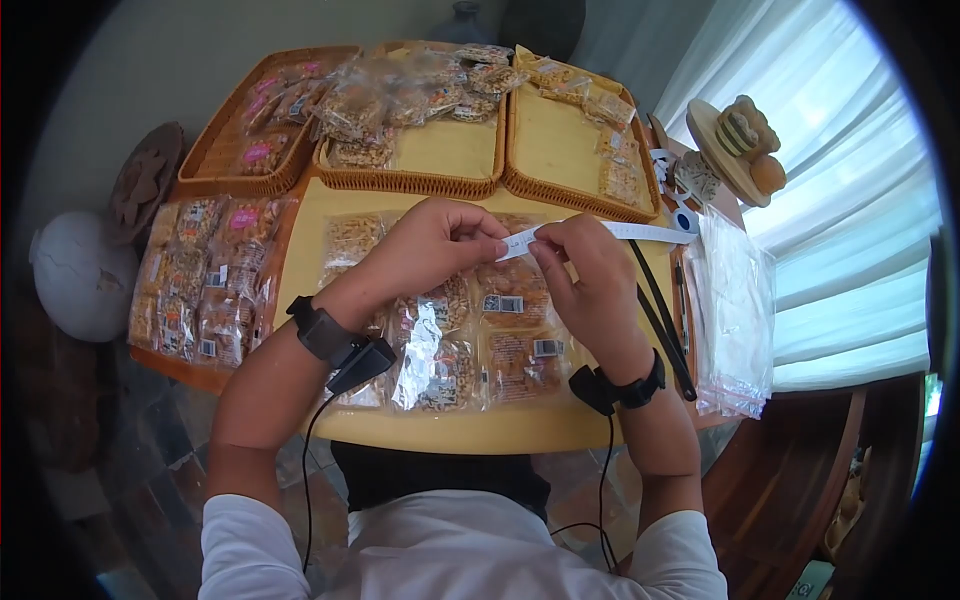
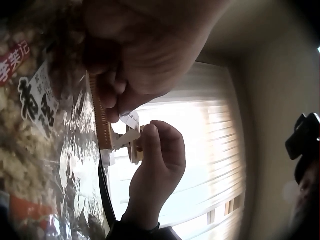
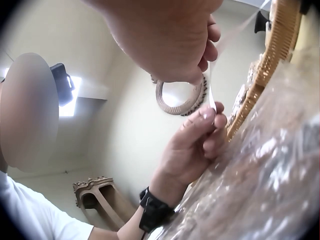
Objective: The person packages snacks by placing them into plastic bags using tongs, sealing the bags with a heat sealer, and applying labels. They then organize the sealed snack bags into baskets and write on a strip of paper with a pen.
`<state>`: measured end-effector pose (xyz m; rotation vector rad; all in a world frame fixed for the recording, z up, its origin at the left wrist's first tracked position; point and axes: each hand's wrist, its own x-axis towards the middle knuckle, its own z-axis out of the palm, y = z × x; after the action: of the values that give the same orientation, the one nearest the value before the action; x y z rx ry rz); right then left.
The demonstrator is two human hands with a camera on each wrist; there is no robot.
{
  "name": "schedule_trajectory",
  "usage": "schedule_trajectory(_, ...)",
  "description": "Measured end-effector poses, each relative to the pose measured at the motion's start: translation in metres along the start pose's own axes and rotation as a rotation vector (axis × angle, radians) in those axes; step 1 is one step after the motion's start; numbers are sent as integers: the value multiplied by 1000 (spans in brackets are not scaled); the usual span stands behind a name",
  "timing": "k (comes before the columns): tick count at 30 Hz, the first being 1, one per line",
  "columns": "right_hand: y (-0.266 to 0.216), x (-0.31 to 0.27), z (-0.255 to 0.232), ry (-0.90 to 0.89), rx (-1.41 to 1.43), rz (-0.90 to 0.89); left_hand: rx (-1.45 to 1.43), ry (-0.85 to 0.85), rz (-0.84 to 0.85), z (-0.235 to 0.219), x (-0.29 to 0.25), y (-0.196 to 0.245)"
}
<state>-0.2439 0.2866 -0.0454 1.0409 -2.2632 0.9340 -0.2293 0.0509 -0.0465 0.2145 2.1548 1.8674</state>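
A white label strip (image 1: 520,243) with small print stretches between both hands above the table. My left hand (image 1: 430,240) pinches its left end between thumb and fingers. My right hand (image 1: 590,275) pinches the same strip a short way along, and the rest runs right toward a small roll (image 1: 684,220). In the right wrist view the strip (image 3: 212,97) shows edge-on between the fingers of both hands. Under the hands, clear bags of nutty snack pieces (image 1: 435,375) lie in rows on the yellow tabletop (image 1: 440,430), some with barcode labels.
Wicker trays (image 1: 410,182) with bagged snacks line the back. More packs (image 1: 205,280) lie on the left side. Clear plastic bags (image 1: 735,310), a pen (image 1: 684,300) and a black strap (image 1: 660,320) lie at the right. A wooden stand (image 1: 730,150) holds bread-like pieces.
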Motion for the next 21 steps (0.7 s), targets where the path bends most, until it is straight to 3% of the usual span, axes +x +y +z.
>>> schedule_trajectory(5, -5, -6, 12, -31, 13, 29, -29, -12, 94, 1, 3, -11)
schedule_trajectory(8, -7, -9, 15, -43, 57, 93, -16, -15, -32, 1, -3, 0)
schedule_trajectory(16, -13, -12, 15, -73, 139, 245, 76, -18, 201, 6, 2, -19)
schedule_trajectory(21, -12, -14, 15, -115, 234, 369, 173, -20, 182, 5, -1, -16)
